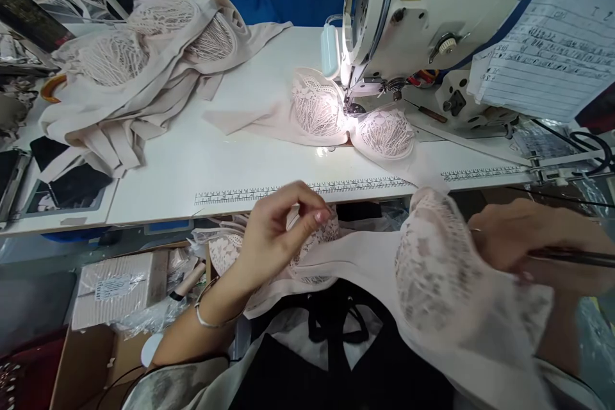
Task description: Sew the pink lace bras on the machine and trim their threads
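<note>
My left hand point(276, 237) is raised in front of the table edge, its fingers curled and the thumb tip against them. Whatever the pinch holds, if anything, does not show. My right hand point(523, 237), blurred by motion, is closed at a pale pink lace bra point(432, 262) that hangs over my lap. A slim dark metal tool point(571, 257) lies across that same hand; its kind is unclear. Another lace bra point(319, 109) lies on the table under the sewing machine point(432, 19), its middle at the needle. Its right wing reaches over the front edge towards the held bra.
Several similar bras are heaped in a pile point(158, 57) on the table's left. A printed ruler point(250, 194) runs along the front edge. Handwritten paper sheets point(552, 45) hang at the right. Below left stand a cardboard box point(86, 359) and a wrapped white package point(120, 288).
</note>
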The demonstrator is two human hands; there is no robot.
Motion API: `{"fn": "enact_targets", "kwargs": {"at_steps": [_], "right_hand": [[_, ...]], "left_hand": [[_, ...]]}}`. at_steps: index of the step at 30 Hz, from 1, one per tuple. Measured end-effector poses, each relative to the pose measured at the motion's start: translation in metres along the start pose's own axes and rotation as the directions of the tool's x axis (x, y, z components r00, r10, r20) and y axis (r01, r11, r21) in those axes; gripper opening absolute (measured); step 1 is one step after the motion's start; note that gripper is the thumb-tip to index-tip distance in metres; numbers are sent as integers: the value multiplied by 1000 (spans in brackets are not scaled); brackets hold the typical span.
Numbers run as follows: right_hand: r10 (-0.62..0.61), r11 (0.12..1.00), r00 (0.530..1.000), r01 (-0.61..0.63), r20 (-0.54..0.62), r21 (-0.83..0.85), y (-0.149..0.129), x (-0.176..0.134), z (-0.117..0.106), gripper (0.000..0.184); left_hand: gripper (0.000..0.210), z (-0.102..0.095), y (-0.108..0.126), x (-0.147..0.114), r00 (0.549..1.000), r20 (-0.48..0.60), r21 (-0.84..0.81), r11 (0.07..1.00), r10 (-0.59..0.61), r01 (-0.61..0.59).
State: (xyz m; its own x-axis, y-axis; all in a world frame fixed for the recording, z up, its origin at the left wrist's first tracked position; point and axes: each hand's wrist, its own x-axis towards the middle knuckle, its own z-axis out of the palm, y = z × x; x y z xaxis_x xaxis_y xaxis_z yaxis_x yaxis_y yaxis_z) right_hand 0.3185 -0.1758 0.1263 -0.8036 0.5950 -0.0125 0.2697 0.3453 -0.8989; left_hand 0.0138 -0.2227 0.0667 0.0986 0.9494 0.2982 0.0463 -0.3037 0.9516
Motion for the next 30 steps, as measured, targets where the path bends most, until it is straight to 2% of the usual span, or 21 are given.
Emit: {"fn": "enact_targets", "kwargs": {"at_steps": [3, 4, 7, 10, 15, 17, 19, 20, 22, 25, 27, 30], "right_hand": [[10, 1000, 999, -9, 31, -28, 2, 11, 20, 17], [50, 997, 999, -51, -16, -58, 6, 18, 31, 14], [141, 988, 978, -149, -151, -43, 22, 33, 63, 16], [157, 987, 957, -160, -244, 10, 34, 37, 81, 14], [242, 954, 948, -195, -204, 229, 41, 38, 84, 18], [273, 914, 946, -199, -174, 354, 44, 39, 83, 25], [299, 860, 943, -200, -146, 470, 49, 39, 81, 30], [314, 830, 941, -207, -126, 518, 51, 39, 81, 31], [350, 769, 934, -245, -68, 590, 57, 37, 81, 32], [413, 697, 910, -325, 13, 639, 63, 35, 82, 37], [444, 675, 895, -371, 51, 638, 65, 34, 82, 41], [438, 656, 891, -405, 116, 637, 66, 33, 82, 39]], "left_hand": [[5, 17, 4, -18, 983, 163, 129, 986, 83, -104], [8, 24, 0, -24, 974, 191, 183, 971, 120, -156], [21, 42, -17, -35, 971, 150, 345, 910, 188, -230], [13, 49, -31, -38, 983, 90, 411, 893, 161, -184], [37, 44, -31, -33, 987, 163, 347, 936, -1, -57], [30, 40, -31, -29, 975, 214, 308, 951, -63, -6], [11, 37, -34, -25, 955, 259, 232, 969, -143, 83], [5, 35, -35, -23, 940, 280, 170, 974, -195, 152], [9, 32, -39, -19, 890, 332, 27, 947, -311, 320], [17, 29, -44, -17, 783, 419, -119, 828, -459, 549], [22, 29, -44, -17, 730, 451, -149, 763, -514, 629], [27, 28, -45, -17, 706, 480, -189, 725, -520, 662]]}}
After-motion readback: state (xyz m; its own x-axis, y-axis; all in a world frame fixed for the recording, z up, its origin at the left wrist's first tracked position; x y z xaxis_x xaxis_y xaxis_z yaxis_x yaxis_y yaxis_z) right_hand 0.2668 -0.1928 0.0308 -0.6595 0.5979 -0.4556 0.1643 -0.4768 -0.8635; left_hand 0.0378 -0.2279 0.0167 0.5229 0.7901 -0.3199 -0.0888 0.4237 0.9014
